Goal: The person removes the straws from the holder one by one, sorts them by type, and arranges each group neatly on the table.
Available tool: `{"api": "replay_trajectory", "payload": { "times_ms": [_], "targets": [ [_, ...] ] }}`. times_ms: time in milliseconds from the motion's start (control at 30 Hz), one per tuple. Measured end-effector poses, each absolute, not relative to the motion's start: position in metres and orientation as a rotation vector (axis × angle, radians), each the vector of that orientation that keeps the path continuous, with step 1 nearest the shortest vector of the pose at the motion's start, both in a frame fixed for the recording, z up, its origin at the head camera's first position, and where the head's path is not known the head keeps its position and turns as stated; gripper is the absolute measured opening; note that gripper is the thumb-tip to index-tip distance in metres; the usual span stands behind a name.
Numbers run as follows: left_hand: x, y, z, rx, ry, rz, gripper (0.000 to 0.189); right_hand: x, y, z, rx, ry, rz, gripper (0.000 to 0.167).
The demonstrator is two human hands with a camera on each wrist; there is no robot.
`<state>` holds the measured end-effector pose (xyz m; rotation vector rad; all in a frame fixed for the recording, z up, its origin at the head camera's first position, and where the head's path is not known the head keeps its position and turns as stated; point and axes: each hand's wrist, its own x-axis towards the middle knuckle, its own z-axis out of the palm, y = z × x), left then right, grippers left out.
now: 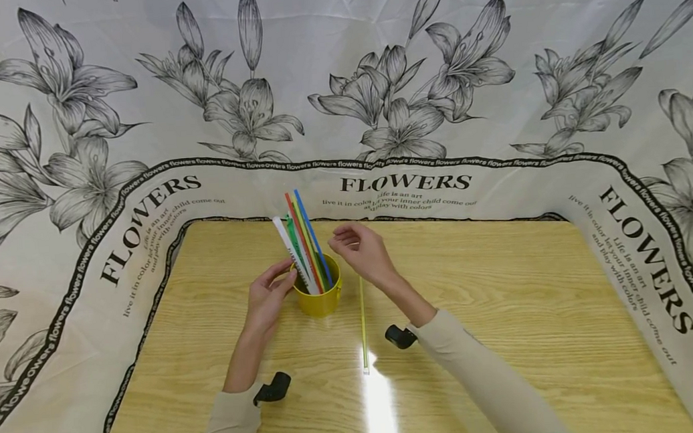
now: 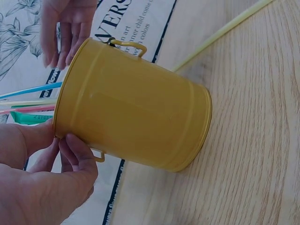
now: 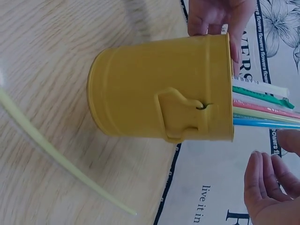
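A yellow metal bucket point(image 1: 319, 304) with small side handles stands upright on the wooden table. My left hand point(image 1: 266, 299) pinches its rim from the left, the thumb at the edge and fingers against the outer wall. Long thin straw-like sticks lean out of the bucket: a blue one point(image 1: 311, 232), a red one point(image 1: 301, 236), a yellowish one, a green one point(image 3: 262, 97) and a white one point(image 1: 286, 239) with printing. Just right of their upper ends hovers my right hand point(image 1: 366, 254), fingers loosely curved. In the right wrist view its thumb and fingers stand apart, with nothing between them.
A long thin yellow stick point(image 1: 362, 323) lies on the table point(image 1: 478, 288) to the right of the bucket, its near end in clear wrapping. White cloth point(image 1: 405, 192) with printed flowers and lettering borders the table at the back and sides.
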<state>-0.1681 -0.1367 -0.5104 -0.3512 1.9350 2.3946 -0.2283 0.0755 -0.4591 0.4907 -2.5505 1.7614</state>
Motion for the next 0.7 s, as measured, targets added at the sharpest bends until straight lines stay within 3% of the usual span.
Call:
{"api": "replay_trajectory", "payload": {
  "times_ms": [700],
  "targets": [
    [-0.17,-0.136,-0.512,-0.373,1.943,2.391,0.035,-0.228,0.051,-0.472,0.544,-2.541,1.795,0.029]
  ]
}}
